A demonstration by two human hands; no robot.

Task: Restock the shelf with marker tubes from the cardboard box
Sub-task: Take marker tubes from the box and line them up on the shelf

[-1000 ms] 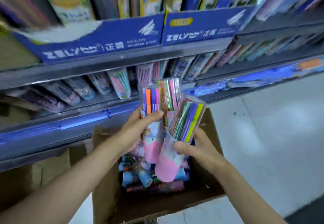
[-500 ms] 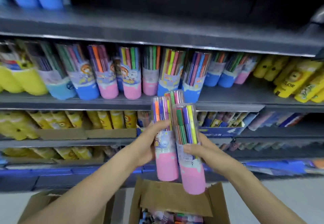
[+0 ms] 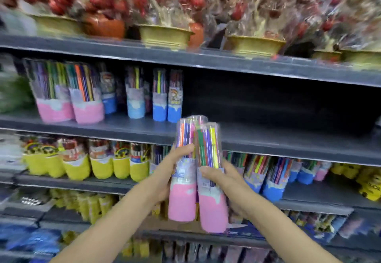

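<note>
Step in hand: we judge we are carrying a bunch of marker tubes (image 3: 198,172) up toward the shelf (image 3: 268,139), with the setting-down not yet done.
Left hand: our left hand (image 3: 165,172) grips the left pink-based tube, thumb curled across its front just below the clear top.
Right hand: our right hand (image 3: 224,182) grips the right pink-based tube, fingers wrapped behind it and thumb pressed on its label.
Where the tubes are: upright between our two palms, touching each other, their caps above our fingertips and level with the shelf's front edge; a third tube seems to sit behind the front two, but we cannot tell who holds it.
Doing it well: we should lift until the pink bases, now below our fingers, clear the shelf lip, then slide them in upright. Squeezing both hands inward should keep the hidden tube from slipping.
Target gap: the bare dark stretch of shelf lies above and to the right of our right fingertips.
Neighbours: blue-based tubes (image 3: 167,95) stand above and just left of our left thumb, pink-based ones (image 3: 70,97) well further left; we would set ours beside the blue without knocking them.
Tube contents: each clear upper half shows coloured markers standing on end, orange, purple, green and yellow among them.
Cardboard box: not in view.
Risk: smooth plastic may slide in a loose grip.
</note>
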